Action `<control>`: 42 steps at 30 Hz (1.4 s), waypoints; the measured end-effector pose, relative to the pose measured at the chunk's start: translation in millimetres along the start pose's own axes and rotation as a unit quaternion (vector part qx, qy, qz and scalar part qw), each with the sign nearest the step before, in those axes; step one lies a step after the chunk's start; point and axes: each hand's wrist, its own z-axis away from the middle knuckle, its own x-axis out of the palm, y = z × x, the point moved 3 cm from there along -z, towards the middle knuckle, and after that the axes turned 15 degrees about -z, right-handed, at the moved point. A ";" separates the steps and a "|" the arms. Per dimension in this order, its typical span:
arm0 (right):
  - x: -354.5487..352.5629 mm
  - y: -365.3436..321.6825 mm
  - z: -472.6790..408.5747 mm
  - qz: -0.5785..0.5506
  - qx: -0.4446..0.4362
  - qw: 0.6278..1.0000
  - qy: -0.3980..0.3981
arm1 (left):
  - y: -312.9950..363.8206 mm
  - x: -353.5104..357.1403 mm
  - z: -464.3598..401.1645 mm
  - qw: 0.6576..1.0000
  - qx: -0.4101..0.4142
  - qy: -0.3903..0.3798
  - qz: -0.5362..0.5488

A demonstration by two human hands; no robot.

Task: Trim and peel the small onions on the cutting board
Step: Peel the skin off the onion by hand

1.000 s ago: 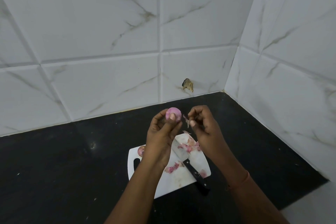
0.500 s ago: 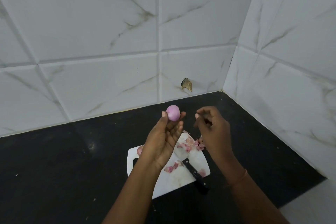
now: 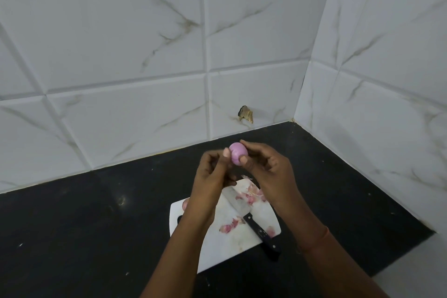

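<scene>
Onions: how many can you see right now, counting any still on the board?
2. One onion is held up between both hands, left hand and right hand. A second onion peeks out on the cutting board, behind the left wrist. More may be hidden.

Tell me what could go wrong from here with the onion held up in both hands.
The onion is pinched only by fingertips of the left hand and right hand above the black counter; it looks smooth and could slip and roll away. The knife lies on the cutting board, handle overhanging the edge; a lowering wrist might knock it.
</scene>
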 end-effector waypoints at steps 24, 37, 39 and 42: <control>0.8 -2.1 5.6 -0.006 -0.014 1.000 0.011 | 1.8 14.0 1.9 0.986 0.012 -0.055 0.157; -9.8 -1.6 12.6 -0.024 0.022 0.990 0.139 | -3.1 15.6 4.8 0.943 -0.154 -0.070 0.286; -13.6 4.2 14.0 0.018 0.040 0.990 0.131 | -6.4 9.4 6.4 0.965 -0.150 -0.055 0.208; -21.9 18.5 16.1 0.077 0.064 0.983 0.157 | -19.2 -11.6 6.3 0.995 -0.099 -0.003 0.002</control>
